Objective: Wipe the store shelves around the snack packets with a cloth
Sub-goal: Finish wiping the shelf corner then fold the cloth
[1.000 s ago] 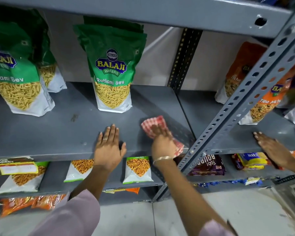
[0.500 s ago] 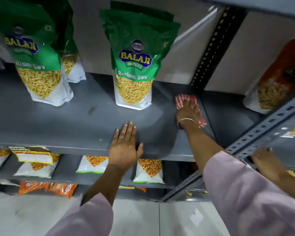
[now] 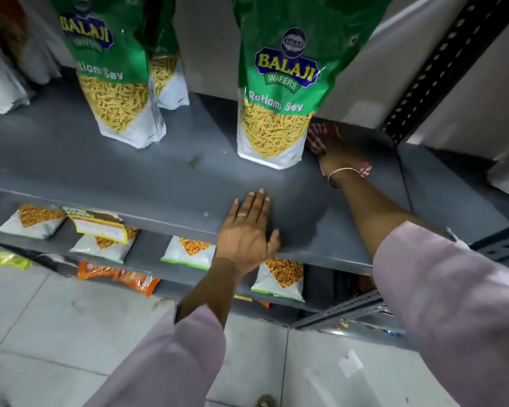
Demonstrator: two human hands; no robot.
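Observation:
A grey metal shelf carries upright green Balaji Ratlami Sev packets: one in the middle and one to its left. My right hand presses a red-and-white checked cloth flat on the shelf, deep in, just right of the middle packet's base and touching it. The hand covers most of the cloth. My left hand lies palm down, fingers together, on the shelf's front edge with nothing in it.
A black slotted upright stands at the back right. The neighbouring shelf section lies to the right. Lower shelves hold small white and orange snack packets. A pale tiled floor lies below.
My right hand has slid the cloth from the shelf's front right edge back and left, up to the middle packet. My left hand stays flat at the front edge. The view moved closer.

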